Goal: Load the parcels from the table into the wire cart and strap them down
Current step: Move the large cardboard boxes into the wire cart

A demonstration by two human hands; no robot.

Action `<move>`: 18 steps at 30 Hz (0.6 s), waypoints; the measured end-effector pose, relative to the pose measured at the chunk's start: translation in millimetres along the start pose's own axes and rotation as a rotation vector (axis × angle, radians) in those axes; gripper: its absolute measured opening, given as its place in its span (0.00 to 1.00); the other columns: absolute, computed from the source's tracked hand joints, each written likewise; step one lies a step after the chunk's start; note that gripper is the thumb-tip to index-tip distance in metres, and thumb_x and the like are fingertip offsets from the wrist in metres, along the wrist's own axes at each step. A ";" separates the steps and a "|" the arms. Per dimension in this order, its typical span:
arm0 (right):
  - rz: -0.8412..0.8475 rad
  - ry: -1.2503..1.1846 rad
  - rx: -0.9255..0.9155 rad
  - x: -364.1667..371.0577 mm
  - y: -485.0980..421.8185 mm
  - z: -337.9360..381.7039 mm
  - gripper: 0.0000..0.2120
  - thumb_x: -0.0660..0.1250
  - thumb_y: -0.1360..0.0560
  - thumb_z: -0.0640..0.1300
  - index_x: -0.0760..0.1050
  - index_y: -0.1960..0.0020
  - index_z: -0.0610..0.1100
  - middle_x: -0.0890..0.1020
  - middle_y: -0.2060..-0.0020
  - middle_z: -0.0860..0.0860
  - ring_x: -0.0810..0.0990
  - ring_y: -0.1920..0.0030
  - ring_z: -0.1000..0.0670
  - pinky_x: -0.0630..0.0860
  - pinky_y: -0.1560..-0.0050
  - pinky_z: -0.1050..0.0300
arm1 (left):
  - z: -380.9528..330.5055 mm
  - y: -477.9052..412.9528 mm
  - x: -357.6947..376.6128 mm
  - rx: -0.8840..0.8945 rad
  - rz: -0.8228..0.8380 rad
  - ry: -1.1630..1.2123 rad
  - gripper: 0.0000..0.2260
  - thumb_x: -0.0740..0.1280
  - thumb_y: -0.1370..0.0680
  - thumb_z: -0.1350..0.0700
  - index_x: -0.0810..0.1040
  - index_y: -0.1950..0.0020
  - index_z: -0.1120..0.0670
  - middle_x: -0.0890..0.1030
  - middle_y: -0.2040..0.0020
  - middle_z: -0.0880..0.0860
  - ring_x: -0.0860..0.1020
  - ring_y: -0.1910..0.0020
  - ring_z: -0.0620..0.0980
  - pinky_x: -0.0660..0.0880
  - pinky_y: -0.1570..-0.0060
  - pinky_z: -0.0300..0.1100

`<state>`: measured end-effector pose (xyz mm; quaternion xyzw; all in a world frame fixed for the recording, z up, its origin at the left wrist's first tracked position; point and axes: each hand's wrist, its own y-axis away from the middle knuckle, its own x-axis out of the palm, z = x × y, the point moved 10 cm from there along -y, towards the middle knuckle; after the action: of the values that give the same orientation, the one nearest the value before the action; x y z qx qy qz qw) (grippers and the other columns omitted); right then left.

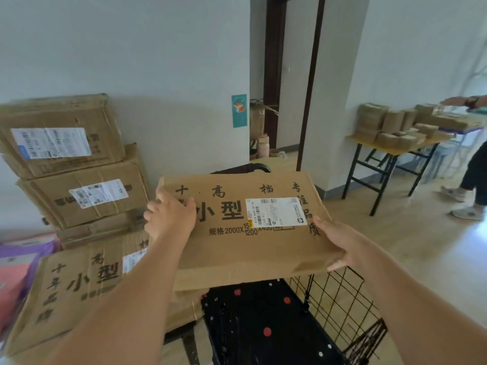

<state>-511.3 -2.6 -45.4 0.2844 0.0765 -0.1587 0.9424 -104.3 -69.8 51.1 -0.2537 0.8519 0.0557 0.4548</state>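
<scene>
**Item 1 — flat parcel** (245,241): a wide, shallow brown carton. Its upper face has large black printed characters and a white shipping label (275,211). It is held clear of any surface, slightly tilted, above the far part of the wire cart (342,306).

**Item 2, left hand** (170,217): lies on the parcel's far left corner. The fingers are curled over the left edge and grip it.

**Item 3, right hand** (340,246): clasps the near right corner. The thumb lies along the top face and the fingertips show beneath the edge.

**Item 4, wire cart:** black mesh walls and an open top. Inside is a black fabric liner (263,325) dotted red and white. A dark handle (245,168) shows just behind the parcel's far edge.

**Item 5, second flat parcel** (79,285): carries the same print. It lies at lower left, just beside the cart, and is partly hidden by the left forearm.

**Item 6, carton stack** (66,159): large worn cartons with white labels, piled unevenly against the wall.

**Item 7, purple-and-pink package** (15,262): at the left edge, below the stack.

**Item 8, worktop** (400,150): stands at far right, with a yellow top and black legs. It is loaded with small brown boxes (387,125). Another person (474,177) stands beside it with an arm reaching over the boxes.

**Item 9 — teal poster** (239,110): fixed to the wall corner next to a dark-framed doorway.
</scene>
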 end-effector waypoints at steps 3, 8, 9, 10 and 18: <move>-0.040 0.037 -0.041 -37.3 -37.2 4.9 0.30 0.68 0.26 0.60 0.65 0.28 0.54 0.74 0.37 0.44 0.72 0.35 0.35 0.75 0.46 0.27 | -20.2 12.7 41.1 -0.039 0.012 0.075 0.34 0.63 0.22 0.41 0.52 0.24 0.55 0.66 0.32 0.63 0.66 0.34 0.64 0.68 0.39 0.59; -0.103 0.114 -0.097 -95.7 -103.4 5.3 0.32 0.71 0.28 0.59 0.67 0.29 0.47 0.77 0.46 0.48 0.75 0.40 0.38 0.77 0.48 0.35 | -48.0 37.3 120.5 -0.137 0.058 0.196 0.38 0.67 0.25 0.44 0.51 0.23 0.54 0.66 0.30 0.61 0.67 0.32 0.62 0.68 0.35 0.58; -0.123 0.133 -0.093 -105.8 -115.1 2.0 0.33 0.71 0.28 0.60 0.67 0.30 0.45 0.77 0.42 0.46 0.75 0.38 0.38 0.77 0.48 0.36 | -50.7 43.1 137.0 -0.159 0.074 0.214 0.40 0.69 0.26 0.44 0.51 0.22 0.53 0.65 0.29 0.60 0.67 0.32 0.62 0.68 0.35 0.58; -0.142 0.152 -0.085 -114.7 -126.2 -2.2 0.34 0.71 0.28 0.60 0.67 0.30 0.44 0.76 0.39 0.44 0.75 0.37 0.37 0.78 0.48 0.37 | -51.1 49.1 153.2 -0.181 0.090 0.233 0.41 0.70 0.27 0.45 0.51 0.22 0.53 0.65 0.29 0.59 0.68 0.32 0.61 0.69 0.35 0.58; -0.147 0.345 -0.065 -115.0 -190.1 -50.0 0.23 0.68 0.26 0.60 0.73 0.40 0.45 0.77 0.57 0.52 0.78 0.52 0.46 0.81 0.51 0.45 | -9.1 72.8 252.3 -0.377 0.216 0.293 0.44 0.75 0.31 0.49 0.53 0.22 0.53 0.69 0.29 0.57 0.70 0.33 0.61 0.72 0.38 0.59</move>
<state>-687.0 -95.0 -157.1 0.2705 0.2625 -0.1736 0.9098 -261.6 -106.1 -156.1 -0.2470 0.9054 0.2243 0.2625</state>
